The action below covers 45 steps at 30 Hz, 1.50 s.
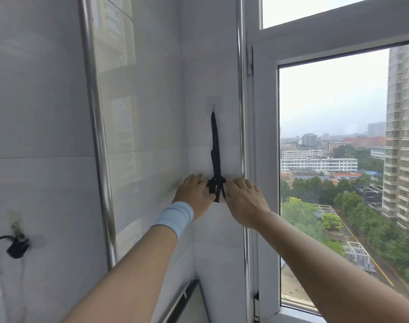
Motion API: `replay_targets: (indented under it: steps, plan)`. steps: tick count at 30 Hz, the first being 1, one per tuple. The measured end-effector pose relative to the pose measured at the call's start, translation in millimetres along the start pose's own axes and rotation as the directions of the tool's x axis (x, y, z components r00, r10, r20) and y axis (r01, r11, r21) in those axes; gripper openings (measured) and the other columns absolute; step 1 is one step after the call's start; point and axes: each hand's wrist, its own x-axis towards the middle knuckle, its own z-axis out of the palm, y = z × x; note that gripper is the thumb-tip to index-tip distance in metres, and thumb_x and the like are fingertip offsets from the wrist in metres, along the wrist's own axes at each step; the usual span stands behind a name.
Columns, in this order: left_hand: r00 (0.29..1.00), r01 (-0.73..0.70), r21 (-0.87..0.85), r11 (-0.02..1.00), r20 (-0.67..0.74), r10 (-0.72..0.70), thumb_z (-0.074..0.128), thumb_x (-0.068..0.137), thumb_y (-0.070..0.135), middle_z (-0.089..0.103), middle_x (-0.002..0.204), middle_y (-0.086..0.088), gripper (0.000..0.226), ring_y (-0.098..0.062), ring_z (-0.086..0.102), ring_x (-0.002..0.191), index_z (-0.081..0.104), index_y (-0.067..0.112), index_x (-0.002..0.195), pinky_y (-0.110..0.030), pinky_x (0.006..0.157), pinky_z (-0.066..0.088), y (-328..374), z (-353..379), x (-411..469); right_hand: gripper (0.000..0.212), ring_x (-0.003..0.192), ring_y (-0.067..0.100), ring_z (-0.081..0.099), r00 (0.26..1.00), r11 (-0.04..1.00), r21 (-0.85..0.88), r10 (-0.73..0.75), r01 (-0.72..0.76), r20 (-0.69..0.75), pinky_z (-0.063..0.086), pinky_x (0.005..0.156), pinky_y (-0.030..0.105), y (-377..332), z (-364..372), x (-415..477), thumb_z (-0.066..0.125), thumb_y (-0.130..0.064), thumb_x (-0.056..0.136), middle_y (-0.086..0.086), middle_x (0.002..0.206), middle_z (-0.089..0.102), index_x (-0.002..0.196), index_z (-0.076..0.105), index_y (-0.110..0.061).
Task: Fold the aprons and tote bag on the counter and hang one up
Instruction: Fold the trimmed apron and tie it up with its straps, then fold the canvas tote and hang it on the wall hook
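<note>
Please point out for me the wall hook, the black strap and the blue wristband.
wall hook (pixel 214 105), head view, on its clear adhesive pad.
black strap (pixel 215 145), head view, middle of the hanging length.
blue wristband (pixel 175 216), head view, middle of the band.

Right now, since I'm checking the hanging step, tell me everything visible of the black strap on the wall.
The black strap looks like narrow fabric, doubled into a loop. Its top hangs on a clear hook on the white wall; it drops straight, splitting into strands below, where the left hand and right hand touch it from either side.
</note>
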Motion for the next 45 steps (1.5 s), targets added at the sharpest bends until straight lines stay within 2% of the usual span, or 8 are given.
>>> replay_targets:
  steps: [7,11,17,22,28,35,40,45]
  plan:
    - [0.910,-0.177,-0.243,0.954,-0.410,0.065,0.054,0.089,0.028,0.053,0.115,0.003,0.029,-0.017,0.043,0.111,0.059,0.021,0.116,-0.032,0.089,0.044,35,-2,-42,0.039,0.117,0.027,0.047,0.972,0.992,0.118,0.073,-0.048,-0.221,0.040,0.099,0.041,7,-29,-38,0.046,-0.038,0.096,0.003,0.126,0.050,0.131,0.052,-0.023]
    - [0.947,-0.195,-0.317,0.928,-0.308,0.094,0.053,0.091,0.029,0.056,0.106,0.004,0.022,-0.014,0.050,0.100,0.060,0.020,0.110,-0.028,0.079,0.044,62,30,-73,0.032,0.105,0.026,0.055,0.987,0.984,0.173,0.074,-0.048,-0.144,0.048,0.086,0.040,12,-18,-89,0.046,-0.036,0.094,0.002,0.116,0.056,0.120,0.059,-0.023]
    - [0.995,-0.035,-0.390,0.920,0.068,0.066,0.050,0.092,0.037,0.058,0.097,0.009,0.020,-0.014,0.057,0.091,0.062,0.025,0.102,-0.030,0.079,0.047,103,115,-146,0.029,0.103,0.020,0.058,0.953,0.936,0.263,0.168,-0.234,0.252,0.046,0.077,0.033,27,31,-209,0.043,-0.040,0.099,-0.003,0.116,0.056,0.119,0.060,-0.026]
    - [0.889,0.063,-0.299,0.952,0.450,0.082,0.048,0.094,0.041,0.061,0.110,0.003,0.026,-0.019,0.058,0.100,0.062,0.025,0.110,-0.031,0.086,0.046,136,208,-243,0.028,0.104,0.024,0.061,0.785,0.920,0.190,0.169,-0.342,0.596,0.049,0.084,0.036,43,86,-338,0.043,-0.039,0.099,0.000,0.115,0.060,0.116,0.060,-0.025]
    - [0.604,0.194,-0.157,0.968,0.797,0.008,0.049,0.090,0.036,0.055,0.131,-0.002,0.036,-0.025,0.052,0.122,0.059,0.027,0.124,-0.038,0.103,0.042,169,308,-358,0.043,0.123,0.027,0.051,0.485,0.934,0.065,0.122,-0.350,0.866,0.045,0.096,0.037,41,147,-484,0.050,-0.027,0.089,0.006,0.135,0.053,0.131,0.055,-0.024]
    - [0.368,0.153,-0.025,0.988,0.929,-0.033,0.050,0.092,0.044,0.029,0.153,-0.004,0.061,-0.026,0.028,0.140,0.034,0.025,0.147,-0.042,0.113,0.030,183,367,-453,0.091,0.151,0.021,-0.007,0.173,0.958,-0.038,0.091,-0.285,0.981,0.015,0.115,0.058,56,172,-594,0.055,-0.030,0.085,0.002,0.164,-0.010,0.156,-0.002,-0.031]
    - [0.408,0.009,-0.013,1.000,0.913,0.008,0.065,0.086,0.035,0.018,0.155,-0.004,0.081,-0.031,0.029,0.138,0.016,0.033,0.151,-0.043,0.107,0.034,203,383,-471,0.080,0.140,0.026,0.031,0.361,0.977,-0.079,0.149,-0.200,0.921,0.043,0.096,0.041,86,163,-633,0.048,-0.023,0.091,0.004,0.154,0.027,0.157,0.003,-0.025]
    - [0.407,-0.040,-0.096,0.995,0.907,0.104,0.070,0.080,0.031,0.036,0.140,-0.001,0.052,-0.028,0.039,0.127,0.053,0.034,0.129,-0.037,0.104,0.039,228,391,-473,0.048,0.109,0.030,0.057,0.385,0.983,-0.148,0.177,-0.104,0.906,0.039,0.083,0.038,93,144,-635,0.042,-0.015,0.092,0.008,0.124,0.048,0.139,0.037,-0.023]
